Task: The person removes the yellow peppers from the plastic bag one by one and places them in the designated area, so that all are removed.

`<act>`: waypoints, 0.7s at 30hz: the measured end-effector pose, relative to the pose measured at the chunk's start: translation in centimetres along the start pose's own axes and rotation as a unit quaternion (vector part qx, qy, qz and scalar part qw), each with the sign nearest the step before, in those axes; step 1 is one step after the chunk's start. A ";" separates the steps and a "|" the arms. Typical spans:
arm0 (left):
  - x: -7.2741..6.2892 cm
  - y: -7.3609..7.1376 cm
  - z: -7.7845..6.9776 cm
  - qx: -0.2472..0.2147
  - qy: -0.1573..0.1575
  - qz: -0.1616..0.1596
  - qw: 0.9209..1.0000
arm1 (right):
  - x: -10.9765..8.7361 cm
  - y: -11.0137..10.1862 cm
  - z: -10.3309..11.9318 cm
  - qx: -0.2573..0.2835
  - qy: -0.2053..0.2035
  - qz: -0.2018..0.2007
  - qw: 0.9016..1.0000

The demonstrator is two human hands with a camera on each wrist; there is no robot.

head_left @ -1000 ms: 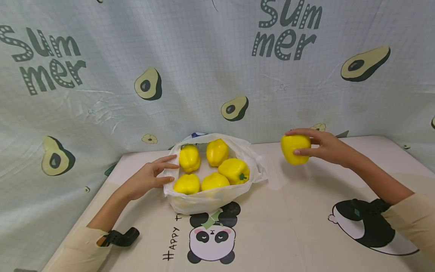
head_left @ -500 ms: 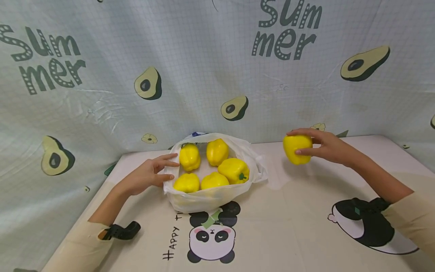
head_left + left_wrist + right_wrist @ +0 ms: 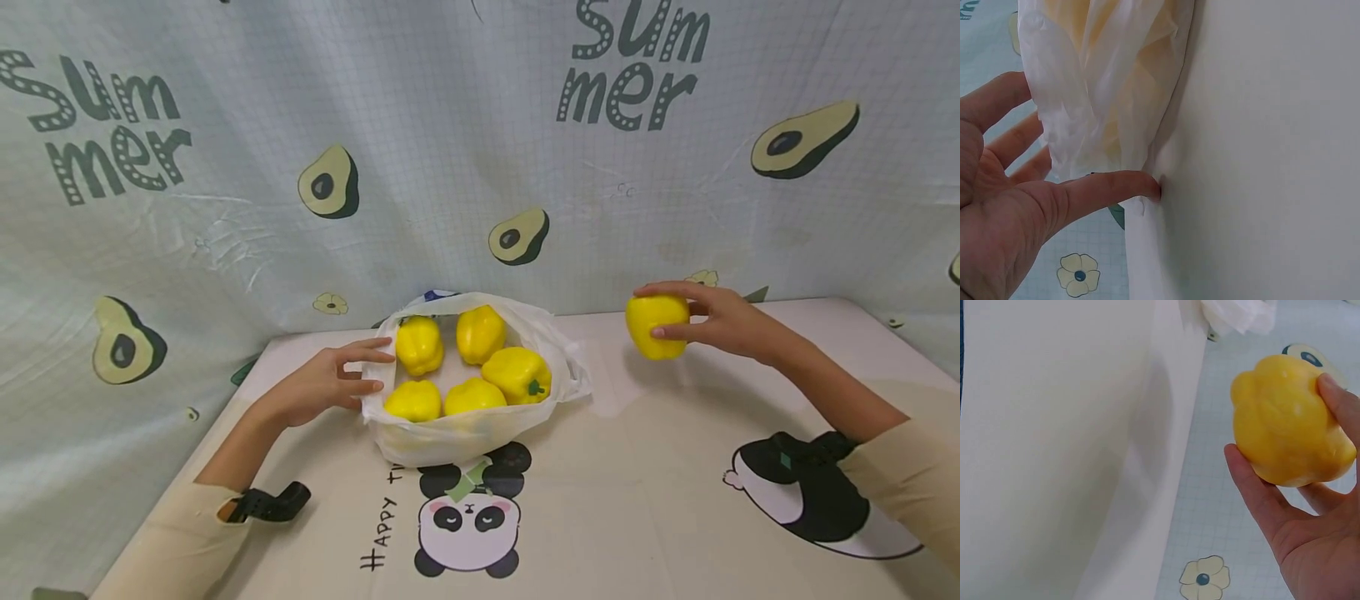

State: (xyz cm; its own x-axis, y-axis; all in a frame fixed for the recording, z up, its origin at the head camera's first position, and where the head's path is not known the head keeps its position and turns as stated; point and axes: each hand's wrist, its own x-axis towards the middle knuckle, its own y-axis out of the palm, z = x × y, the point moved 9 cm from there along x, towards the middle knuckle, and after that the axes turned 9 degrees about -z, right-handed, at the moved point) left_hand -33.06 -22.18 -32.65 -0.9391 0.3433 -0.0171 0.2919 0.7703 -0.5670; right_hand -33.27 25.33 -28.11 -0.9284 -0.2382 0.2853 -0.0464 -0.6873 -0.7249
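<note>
Between the thumb and fingers of the right hand [image 3: 717,319], a glossy, lobed yellow bell pepper [image 3: 651,328] is being gripped above the pale printed tabletop [image 3: 630,492]. Five similar yellow peppers [image 3: 516,375] are being contained in a white plastic bag [image 3: 431,446], its left side being touched by the left hand [image 3: 318,387], fingers being held apart.
</note>
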 end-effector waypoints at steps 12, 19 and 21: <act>-0.4 -0.1 0.0 -0.009 -0.009 0.008 1.000 | 0.1 0.6 -0.7 0.007 0.001 0.018 1.000; -0.3 -0.1 -0.2 -0.005 -0.008 0.005 1.000 | 0.4 0.8 -1.2 0.021 0.014 0.029 0.999; -0.3 -0.1 -0.1 -0.001 -0.007 0.005 1.000 | 0.6 0.9 -1.5 0.026 0.020 0.033 0.999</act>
State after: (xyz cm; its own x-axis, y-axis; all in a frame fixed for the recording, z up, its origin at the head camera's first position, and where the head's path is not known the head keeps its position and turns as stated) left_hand -32.78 -22.27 -32.49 -0.9388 0.3428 -0.0337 0.3009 0.7687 -0.5643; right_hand -34.40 25.60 -29.51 -0.9431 -0.2569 0.2110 0.0339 -0.7057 -0.7077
